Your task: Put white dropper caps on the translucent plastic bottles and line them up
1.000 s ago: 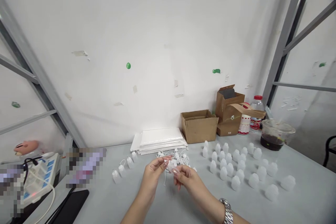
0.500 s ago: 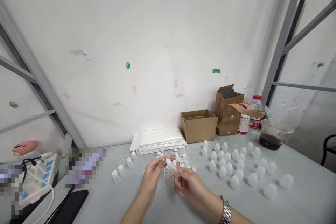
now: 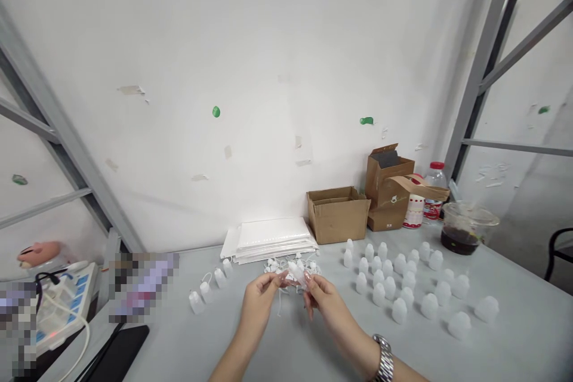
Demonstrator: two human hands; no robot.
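Observation:
A small, whitish translucent bottle (image 3: 297, 272) is tilted between my two hands, just above the table. My right hand (image 3: 326, 304) pinches its right side between thumb and fingers. On the other side, the thumb and fingertips of my left hand (image 3: 259, 304) are pressed together at the bottle; whether they grip part of it or a small piece beside it is hard to make out. Behind my fingers lies a loose pile of small white parts with strings (image 3: 312, 264). Several white bottles (image 3: 219, 278), one with a string loop, stand in a row to the left.
Several frosted white pieces (image 3: 407, 296) stand across the right side. Behind are a stack of white packets (image 3: 273, 236), an open cardboard box (image 3: 339, 222), a brown paper bag (image 3: 385, 200) and a plastic bowl of dark liquid (image 3: 461, 239). A power strip (image 3: 74, 304) and a black phone-like slab (image 3: 120, 353) lie left.
Both hands have shifted the bottle slightly up and away from me. My left fingertips have moved from its upper end to its left side. The view has turned very slightly.

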